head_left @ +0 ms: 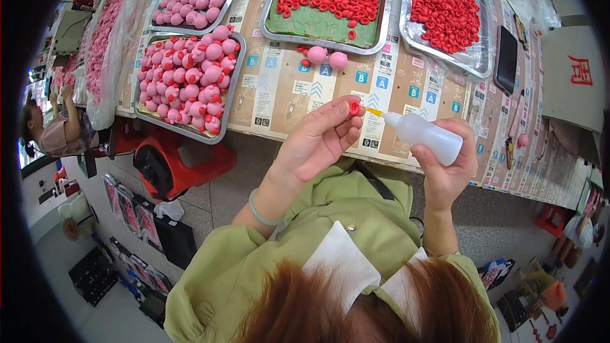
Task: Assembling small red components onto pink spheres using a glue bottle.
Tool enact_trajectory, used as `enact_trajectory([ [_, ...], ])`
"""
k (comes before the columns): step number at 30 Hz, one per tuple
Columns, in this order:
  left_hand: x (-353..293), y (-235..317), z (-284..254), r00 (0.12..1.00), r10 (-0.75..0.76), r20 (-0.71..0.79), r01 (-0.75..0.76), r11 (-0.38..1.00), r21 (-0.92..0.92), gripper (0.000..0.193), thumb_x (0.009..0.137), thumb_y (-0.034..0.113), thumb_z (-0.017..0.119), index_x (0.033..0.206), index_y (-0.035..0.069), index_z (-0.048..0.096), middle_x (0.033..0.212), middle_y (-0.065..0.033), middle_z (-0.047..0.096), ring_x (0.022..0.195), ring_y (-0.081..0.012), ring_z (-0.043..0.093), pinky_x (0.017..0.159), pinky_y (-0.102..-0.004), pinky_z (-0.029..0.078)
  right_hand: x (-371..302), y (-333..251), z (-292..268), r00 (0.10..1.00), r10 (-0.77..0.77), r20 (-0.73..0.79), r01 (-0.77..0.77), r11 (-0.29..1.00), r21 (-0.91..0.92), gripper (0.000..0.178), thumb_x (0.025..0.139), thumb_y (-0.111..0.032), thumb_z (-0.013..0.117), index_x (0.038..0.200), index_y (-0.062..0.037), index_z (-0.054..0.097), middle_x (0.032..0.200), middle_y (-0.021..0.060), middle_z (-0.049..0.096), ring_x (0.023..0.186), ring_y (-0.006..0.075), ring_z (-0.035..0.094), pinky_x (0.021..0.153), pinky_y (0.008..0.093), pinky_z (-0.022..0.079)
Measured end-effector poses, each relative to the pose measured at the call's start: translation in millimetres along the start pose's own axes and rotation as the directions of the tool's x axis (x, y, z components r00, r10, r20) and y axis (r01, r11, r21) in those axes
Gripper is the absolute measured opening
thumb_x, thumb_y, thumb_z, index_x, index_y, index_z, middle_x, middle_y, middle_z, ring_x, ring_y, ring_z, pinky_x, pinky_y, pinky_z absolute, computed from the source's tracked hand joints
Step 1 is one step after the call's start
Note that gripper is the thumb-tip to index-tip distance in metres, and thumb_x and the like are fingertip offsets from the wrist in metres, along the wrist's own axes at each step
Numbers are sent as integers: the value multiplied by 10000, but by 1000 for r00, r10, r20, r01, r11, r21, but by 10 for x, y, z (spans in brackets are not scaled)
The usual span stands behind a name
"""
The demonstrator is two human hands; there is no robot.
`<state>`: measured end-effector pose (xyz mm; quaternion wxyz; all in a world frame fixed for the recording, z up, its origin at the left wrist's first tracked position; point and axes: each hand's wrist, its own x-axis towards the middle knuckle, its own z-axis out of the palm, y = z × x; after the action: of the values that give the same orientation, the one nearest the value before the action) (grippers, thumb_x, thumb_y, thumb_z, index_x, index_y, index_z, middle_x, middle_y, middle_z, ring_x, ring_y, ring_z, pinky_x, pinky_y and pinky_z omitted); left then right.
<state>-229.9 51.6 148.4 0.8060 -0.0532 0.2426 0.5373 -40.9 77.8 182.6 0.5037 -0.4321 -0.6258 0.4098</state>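
Note:
My left hand point(321, 133) pinches a small red ring-shaped piece point(354, 108) between thumb and fingertips, above the table's near edge. In my right hand point(448, 162) is a white squeeze bottle point(432, 138), tilted so that its thin yellow nozzle point(373, 112) points left at the red piece. The nozzle tip is at or very close to the piece; I cannot tell if they touch. Just beyond my hands, two pink balls point(327, 58) lie on the table beside a few loose red pieces point(305, 62).
A tray point(238, 82) of pink balls with red parts stands at left, another pink-ball tray point(155, 26) behind it. Farther back are a green-lined tray point(264, 25) and a second tray point(486, 67) of red pieces. A phone point(506, 60) lies right. Another person point(54, 130) sits far left.

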Motion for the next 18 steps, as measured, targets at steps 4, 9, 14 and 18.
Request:
enact_trajectory([
  [4, 7, -1, 2, 1000, 17, -9, -17, 1000, -4, 224, 835, 117, 512, 1031, 12, 490, 903, -51, 555, 800, -106, 542, 709, -224, 467, -11, 7, -14, 1000, -5, 22, 6, 1000, -18, 389, 592, -45, 747, 891, -15, 501, 842, 56, 496, 750, 131, 498, 649, 233, 413],
  [9, 10, -5, 17, 1000, 22, -12, -22, 1000, 2, 216, 836, 116, 510, 1024, 12, 492, 895, -47, 555, 799, -106, 542, 711, -223, 467, -18, 7, -12, 999, -28, 37, 30, 999, -30, 393, 586, -54, 754, 884, -16, 501, 829, 56, 496, 731, 132, 500, 632, 235, 414],
  [14, 23, -9, -1, 1000, -11, -3, 11, 1000, -26, 212, 839, 119, 506, 1021, 11, 493, 889, -46, 557, 801, -107, 545, 713, -224, 469, -25, 15, 3, 999, 23, 29, -22, 1000, -18, 373, 607, -87, 741, 886, -24, 501, 845, 49, 495, 757, 124, 486, 667, 230, 398],
  [18, 63, -1, -32, 996, -59, 63, 64, 995, -77, 212, 839, 107, 501, 1032, 20, 493, 890, -52, 558, 810, -116, 549, 719, -227, 472, -19, 2, -38, 992, 118, -49, -111, 987, 120, 344, 636, -37, 713, 893, -22, 485, 840, 37, 492, 753, 109, 500, 644, 226, 417],
])
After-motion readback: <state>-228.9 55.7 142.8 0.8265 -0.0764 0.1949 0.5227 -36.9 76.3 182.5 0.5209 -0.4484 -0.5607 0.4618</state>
